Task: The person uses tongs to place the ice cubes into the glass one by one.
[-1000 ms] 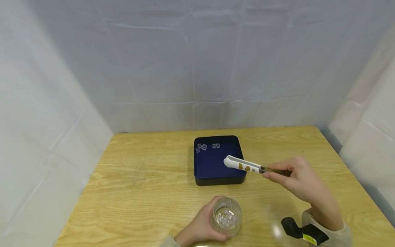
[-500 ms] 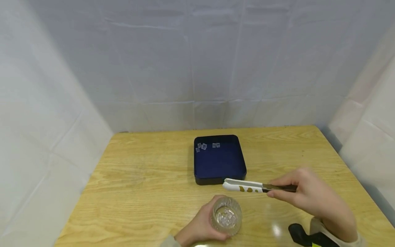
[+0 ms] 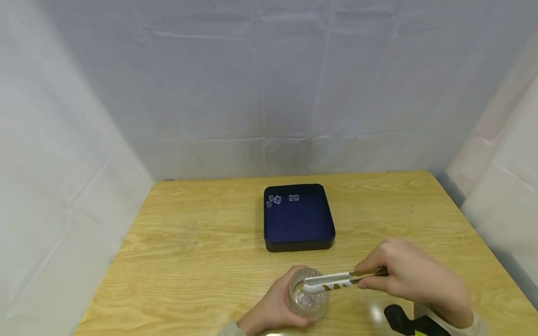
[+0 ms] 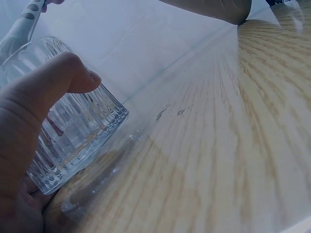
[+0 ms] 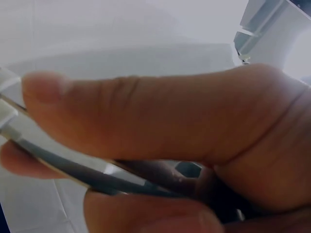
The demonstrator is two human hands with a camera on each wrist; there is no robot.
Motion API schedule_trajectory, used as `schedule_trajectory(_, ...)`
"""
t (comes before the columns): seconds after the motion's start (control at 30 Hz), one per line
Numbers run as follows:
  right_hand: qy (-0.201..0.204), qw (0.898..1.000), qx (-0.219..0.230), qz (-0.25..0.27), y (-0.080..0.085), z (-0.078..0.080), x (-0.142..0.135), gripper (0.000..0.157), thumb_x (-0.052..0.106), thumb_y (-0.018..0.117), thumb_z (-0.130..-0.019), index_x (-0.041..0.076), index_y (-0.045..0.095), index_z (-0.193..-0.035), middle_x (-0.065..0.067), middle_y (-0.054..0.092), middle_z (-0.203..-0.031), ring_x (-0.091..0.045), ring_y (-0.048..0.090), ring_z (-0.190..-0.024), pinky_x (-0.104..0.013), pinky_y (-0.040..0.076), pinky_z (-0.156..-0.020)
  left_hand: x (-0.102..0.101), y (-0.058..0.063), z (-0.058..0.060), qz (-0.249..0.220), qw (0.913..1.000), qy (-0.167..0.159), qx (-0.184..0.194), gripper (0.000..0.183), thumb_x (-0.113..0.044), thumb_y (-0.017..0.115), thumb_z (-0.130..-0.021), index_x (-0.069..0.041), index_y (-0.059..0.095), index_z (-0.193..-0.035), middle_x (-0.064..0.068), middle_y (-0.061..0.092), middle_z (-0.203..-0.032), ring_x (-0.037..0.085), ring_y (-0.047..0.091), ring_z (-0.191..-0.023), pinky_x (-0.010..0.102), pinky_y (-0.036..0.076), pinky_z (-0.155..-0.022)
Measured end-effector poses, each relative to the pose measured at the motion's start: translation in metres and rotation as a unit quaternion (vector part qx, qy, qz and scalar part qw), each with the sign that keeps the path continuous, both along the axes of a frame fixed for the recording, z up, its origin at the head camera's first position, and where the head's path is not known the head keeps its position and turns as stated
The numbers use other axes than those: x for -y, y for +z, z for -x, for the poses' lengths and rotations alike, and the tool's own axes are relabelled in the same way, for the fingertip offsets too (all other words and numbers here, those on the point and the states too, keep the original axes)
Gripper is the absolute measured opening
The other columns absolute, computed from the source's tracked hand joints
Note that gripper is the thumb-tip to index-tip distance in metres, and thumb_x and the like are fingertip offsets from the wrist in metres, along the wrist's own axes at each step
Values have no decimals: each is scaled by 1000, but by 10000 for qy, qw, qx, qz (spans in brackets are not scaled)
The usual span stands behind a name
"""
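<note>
My left hand (image 3: 277,301) grips a ribbed clear glass (image 3: 294,305) near the table's front, fingers curled round its side. Several clear cubes lie at its bottom; in the left wrist view the glass (image 4: 92,116) shows its fluted wall. My right hand (image 3: 414,275) pinches metal tongs (image 3: 336,282) with white, brown-spotted ends. Those ends are over the glass's mouth. Whether a cube is between them I cannot tell. In the right wrist view, thumb and fingers press the tongs' arms (image 5: 63,167).
A dark blue square tray (image 3: 300,226) stands on the wooden table (image 3: 189,242) behind the glass. Several clear cubes (image 3: 275,199) lie at its back left, with a pair of cubes (image 3: 293,198) beside them. White sheets (image 3: 269,93) enclose the back and sides.
My right hand has brought the tongs from over the tray toward me and then left, above the glass. The left hand and the glass have stayed in place.
</note>
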State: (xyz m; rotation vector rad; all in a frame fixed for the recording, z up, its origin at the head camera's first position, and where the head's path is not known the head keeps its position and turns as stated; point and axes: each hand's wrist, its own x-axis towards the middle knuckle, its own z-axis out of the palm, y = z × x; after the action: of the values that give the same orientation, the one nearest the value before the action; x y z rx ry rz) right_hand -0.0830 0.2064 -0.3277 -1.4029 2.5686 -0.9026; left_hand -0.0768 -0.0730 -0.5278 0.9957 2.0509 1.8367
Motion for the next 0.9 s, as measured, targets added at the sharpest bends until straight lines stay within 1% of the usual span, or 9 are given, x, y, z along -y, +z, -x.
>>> schedule_trajectory(0.03, 12, 10000, 34, 0, 0, 0, 1, 9, 19, 75, -87, 20, 79, -96, 18, 69, -82, 14, 37, -55, -6, 32, -44, 0, 0, 0, 17, 10000, 15, -58, 93, -5, 90, -62, -22, 44, -141, -2, 58, -134, 18, 58, -120, 36, 46, -104)
schedule_trajectory(0.17, 41, 9999, 119, -23, -1, 2, 6, 7, 19, 74, -88, 20, 78, -93, 18, 68, -81, 14, 37, -55, -7, 33, -44, 0, -1, 0, 48, 10000, 26, -44, 93, -6, 90, -62, -23, 44, -140, -3, 58, -134, 17, 58, -119, 36, 46, -104)
schedule_trajectory(0.27, 27, 9998, 175, -54, -1, 2, 8, 7, 20, 74, -89, 18, 79, -94, 15, 71, -84, 13, 39, -55, -7, 35, -44, 0, -1, 1, 51, 9999, 22, -88, 92, -6, 90, -62, -22, 43, -141, -2, 58, -134, 17, 58, -119, 36, 46, -104)
schedule_trajectory(0.4, -8, 9997, 231, -84, 0, 2, 9, 8, 20, 74, -89, 18, 79, -95, 14, 71, -85, 12, 41, -55, -9, 38, -46, 0, 0, 1, 77, 10000, 21, -49, 93, -6, 90, -62, -23, 43, -141, -3, 57, -135, 17, 58, -119, 36, 46, -104)
schedule_trajectory(0.53, -103, 9995, 278, -119, 0, 3, 12, 4, 21, 74, -89, 23, 77, -89, 19, 67, -79, 12, 37, -54, -10, 35, -44, 0, -1, 1, 92, 9999, 61, -75, 93, -6, 90, -62, -23, 44, -141, -3, 58, -134, 17, 58, -118, 36, 47, -103)
schedule_trajectory(0.63, -172, 9992, 315, -180, -1, 3, 14, 7, 22, 74, -88, 26, 73, -83, 22, 59, -72, 11, 34, -53, -10, 32, -42, 0, -1, 0, 81, 9999, 65, -85, 93, -6, 90, -62, -23, 44, -141, -3, 59, -133, 17, 59, -118, 36, 47, -103)
schedule_trajectory(0.77, -229, 9983, 441, -298, 0, 2, 16, 9, 23, 75, -88, 26, 71, -81, 24, 54, -67, 11, 33, -52, -12, 33, -43, 0, -2, 1, 49, 9999, 60, -153, 93, -6, 90, -62, -22, 44, -141, -2, 59, -133, 17, 59, -117, 36, 48, -102)
schedule_trajectory(0.83, -248, 9980, 498, -314, 0, 2, 15, 7, 23, 75, -88, 25, 71, -82, 24, 55, -67, 11, 34, -52, -13, 34, -43, 0, -2, 1, 45, 9998, 75, -195, 93, -6, 90, -61, -21, 44, -141, -2, 59, -132, 17, 60, -117, 36, 48, -102)
schedule_trajectory(0.9, -258, 9979, 521, -302, 0, 1, 15, 9, 23, 75, -87, 26, 70, -81, 24, 51, -65, 11, 33, -52, -13, 34, -43, 0, -2, 1, 68, 9998, 75, -168, 93, -6, 90, -62, -22, 44, -141, -3, 59, -132, 17, 59, -117, 36, 48, -102)
